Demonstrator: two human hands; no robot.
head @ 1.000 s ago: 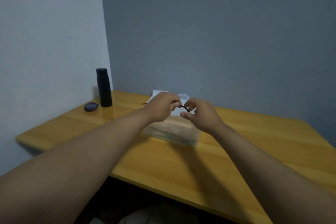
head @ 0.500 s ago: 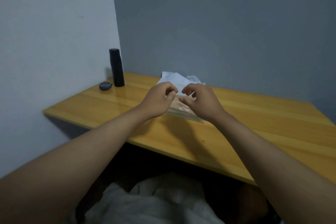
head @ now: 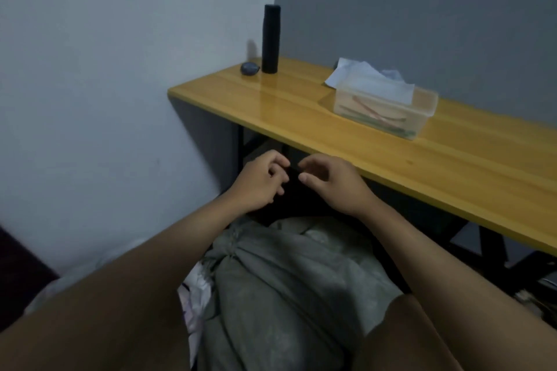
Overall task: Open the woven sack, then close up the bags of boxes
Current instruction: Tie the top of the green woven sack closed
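A grey woven sack [head: 289, 280] lies on the floor under my arms, its neck twisted into a knot [head: 232, 247] on its left side. My left hand [head: 259, 184] and my right hand [head: 331, 184] hover close together above the sack's far end, just below the table's front edge. All fingers are curled. The left thumb and forefinger meet; the right thumb and forefinger stand a little apart. The gap between the hands is dark, so I cannot tell whether a thin tie is held there. A bit of white plastic bag [head: 193, 295] shows left of the sack.
A yellow wooden table [head: 407, 159] runs along the grey wall, with black legs [head: 494, 253] beneath. On it stand a clear plastic box [head: 419, 120] of coloured ties with white paper [head: 361, 75] over it, a black bottle [head: 271, 39] and a small dark object [head: 249, 68].
My view has tilted down from the table to the floor. Both hands left the clear box and came down below the table edge, over the sack. The black tie seen between them earlier no longer shows.
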